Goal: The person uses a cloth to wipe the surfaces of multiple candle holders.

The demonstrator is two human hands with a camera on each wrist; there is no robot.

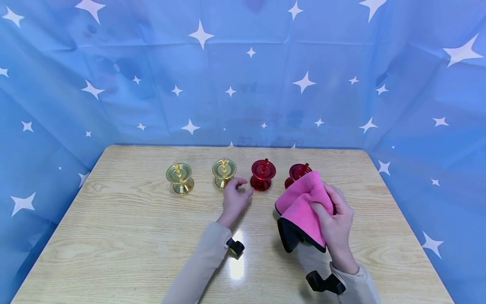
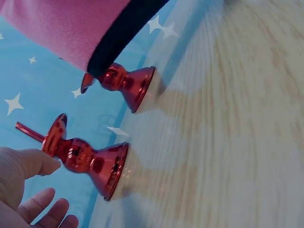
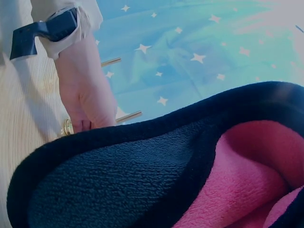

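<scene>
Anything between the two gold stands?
No. The head view shows only bare tabletop between the left gold stand and the right gold stand.

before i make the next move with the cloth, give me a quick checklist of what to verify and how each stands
1. Right hand gripping the pink cloth: ok.
2. Left hand free: ok, it holds nothing and its fingers are apart.
3. Left hand clear of the inner red stand: cannot tell; thumb and stand overlap in the left wrist view.
4. Outer red stand fully visible from the head view: not ok, the cloth hides part of it.
5. Cloth spread flat: not ok, it is bunched, with its dark-edged part hanging down.
6. Left gold stand and right gold stand upright: ok.
</scene>
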